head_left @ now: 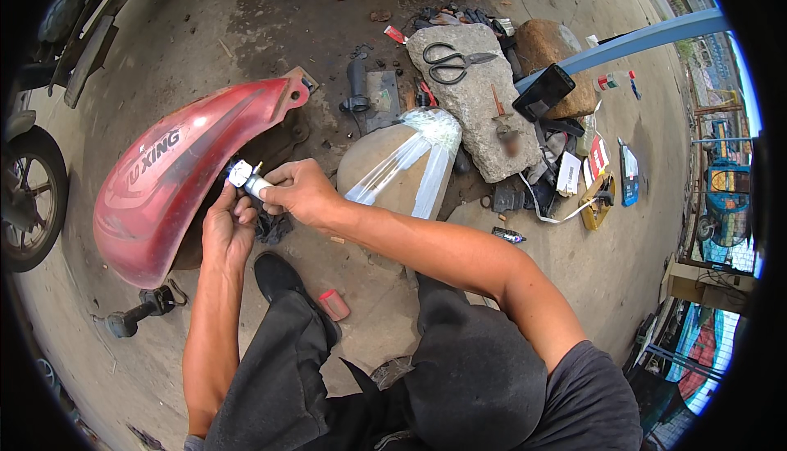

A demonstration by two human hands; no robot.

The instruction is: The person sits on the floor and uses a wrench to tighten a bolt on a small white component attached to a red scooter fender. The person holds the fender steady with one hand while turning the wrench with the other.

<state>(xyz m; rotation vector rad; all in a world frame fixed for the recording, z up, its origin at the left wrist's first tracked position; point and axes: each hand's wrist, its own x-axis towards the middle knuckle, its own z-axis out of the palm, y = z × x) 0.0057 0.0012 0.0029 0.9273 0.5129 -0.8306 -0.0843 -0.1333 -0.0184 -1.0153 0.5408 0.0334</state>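
Observation:
A red motorcycle fuel tank (176, 174), dusty and worn, lies on its side to my left. At its inner edge I hold a small metal fuel tap (240, 174) with a round silver face and a pale cylindrical part. My left hand (229, 225) is closed on it from below, thumb against the body. From the right, my right hand (302, 192) pinches the pale cylinder (257, 186) between thumb and fingers. Whether the tap touches the tank cannot be made out. Dark bits lie on the ground behind my hands.
Right of my hands stands a rounded stone (381, 164) wrapped with clear tape. Beyond it, black scissors (451, 64) and a hammer (502, 115) lie on a rough stone slab (467, 119). A phone (544, 92) leans by a blue bar (631, 41). A red cup-like piece (334, 305) lies by my boot.

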